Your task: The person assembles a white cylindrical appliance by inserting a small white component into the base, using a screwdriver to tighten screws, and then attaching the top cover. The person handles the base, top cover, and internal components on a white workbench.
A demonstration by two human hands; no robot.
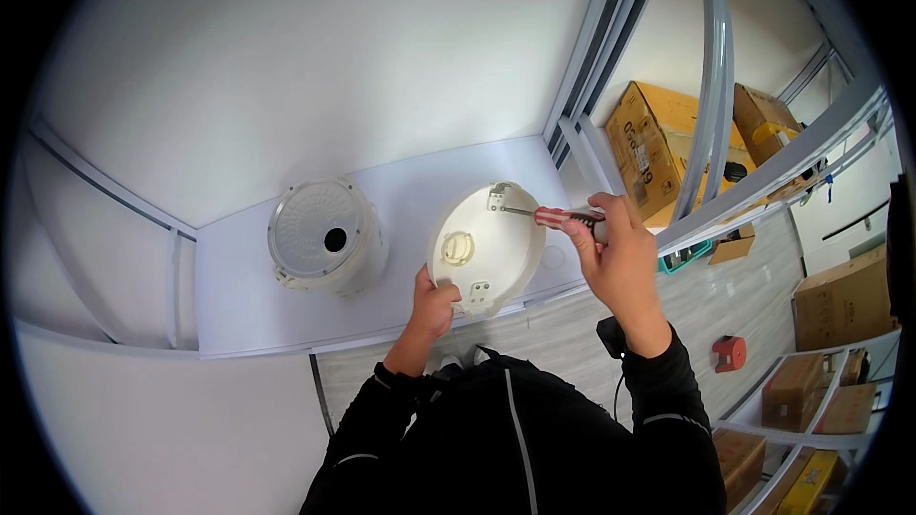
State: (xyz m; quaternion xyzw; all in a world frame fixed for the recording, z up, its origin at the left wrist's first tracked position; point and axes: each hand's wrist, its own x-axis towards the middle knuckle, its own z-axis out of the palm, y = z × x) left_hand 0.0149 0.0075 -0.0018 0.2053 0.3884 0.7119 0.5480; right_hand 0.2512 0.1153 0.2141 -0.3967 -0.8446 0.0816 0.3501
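Note:
My left hand point(434, 307) grips the lower left rim of a round, shallow white plastic lid point(506, 257), tilted with its inner side toward me. Inside the lid are a round raised fitting point(457, 249) and a small metal bracket point(497, 197) at the top. A second plate with holes point(480, 292) sits near the bottom. My right hand point(618, 253) is closed round the handle of a screwdriver point(565, 218), red and white striped with a dark part. Its shaft points left, and the tip is at the upper bracket. Whether it sits in a screw is too small to tell.
A white cylindrical bucket point(329, 234) with a dark round hole in its top stands left on the white table point(248, 319). Metal frame posts point(596, 38) rise at the right. Beyond them are cardboard boxes point(658, 148), a red stool point(729, 354) and shelving with more boxes point(794, 391).

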